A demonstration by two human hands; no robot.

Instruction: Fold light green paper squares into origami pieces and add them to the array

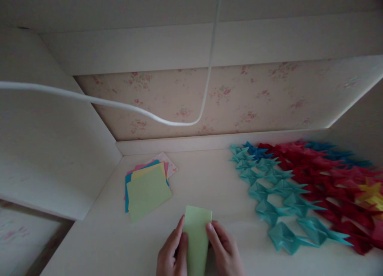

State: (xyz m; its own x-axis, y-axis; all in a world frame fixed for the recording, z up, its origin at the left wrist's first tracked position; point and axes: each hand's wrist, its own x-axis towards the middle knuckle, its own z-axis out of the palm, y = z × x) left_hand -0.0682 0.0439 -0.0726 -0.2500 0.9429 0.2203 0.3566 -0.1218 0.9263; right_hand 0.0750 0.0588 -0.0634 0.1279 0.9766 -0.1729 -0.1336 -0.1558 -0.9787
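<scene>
A light green paper sheet, folded into a narrow strip, lies on the white desk at the bottom centre. My left hand presses on its left edge with fingers closed against it. My right hand holds the right edge the same way. A stack of square coloured papers, green on top with yellow, blue and pink beneath, lies a little to the upper left of my hands.
Many folded paper cranes cover the right of the desk: teal ones nearest, red ones behind, a few yellow at the far right. A white cable hangs across the floral back panel. Side walls close in the desk.
</scene>
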